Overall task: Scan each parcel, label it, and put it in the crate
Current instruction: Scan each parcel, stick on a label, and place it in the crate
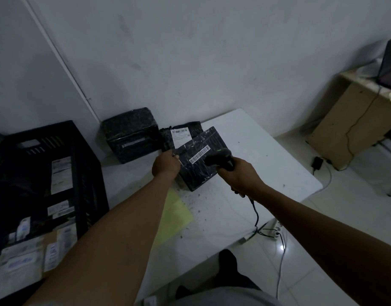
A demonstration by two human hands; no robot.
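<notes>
Our left hand (165,165) gripped the near-left corner of a black wrapped parcel (198,160) lying on the white worktop (267,164), fingers curled around its edge. Our right hand (236,175) clenched a corded scanner (221,156) over its barcode label (200,154). Left stood the black crate (79,164).

Both forearms are bare to the frame edge, with no sleeves, watch or gloves showing; grey shorts (223,297) cover the lap, and a dark shoe or sock (228,259) shows below
</notes>
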